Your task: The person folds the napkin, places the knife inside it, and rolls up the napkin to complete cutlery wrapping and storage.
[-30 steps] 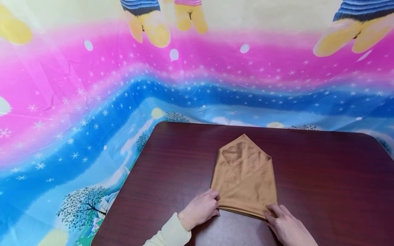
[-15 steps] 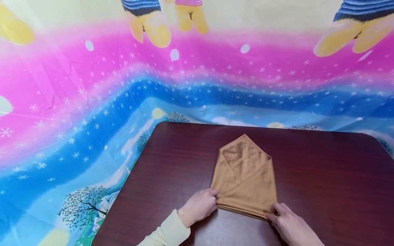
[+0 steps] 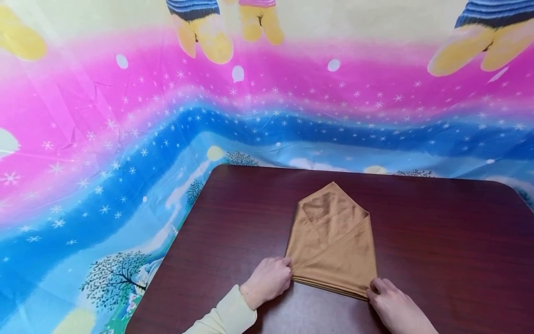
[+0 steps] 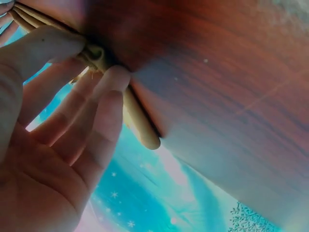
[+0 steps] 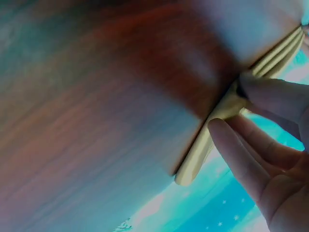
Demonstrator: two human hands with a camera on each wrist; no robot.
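Observation:
A golden-brown satin cloth (image 3: 340, 253), folded into a flat shape with a pointed far end, lies on the table in the head view. At its near left corner my left hand (image 3: 268, 280) pinches the layered edge. My right hand (image 3: 396, 304) pinches the near right corner. Seen from the left wrist, thumb and fingers of the left hand (image 4: 53, 154) hold a rolled bit of the cloth (image 4: 137, 121). The right wrist view has the right hand (image 5: 285, 186) gripping the stacked folds of the cloth (image 5: 195, 162) between thumb and finger.
The dark red-brown wooden table (image 3: 442, 241) has rounded far corners. Behind and to its left hangs a printed backdrop (image 3: 267, 88) with snowflakes, trees and cartoon figures. A pale yellow sleeve (image 3: 233, 311) covers the left forearm.
Both hands have shifted slightly outward, left hand to the left and right hand to the right. The cloth's near edge has spread a little wider, while its far point stays put.

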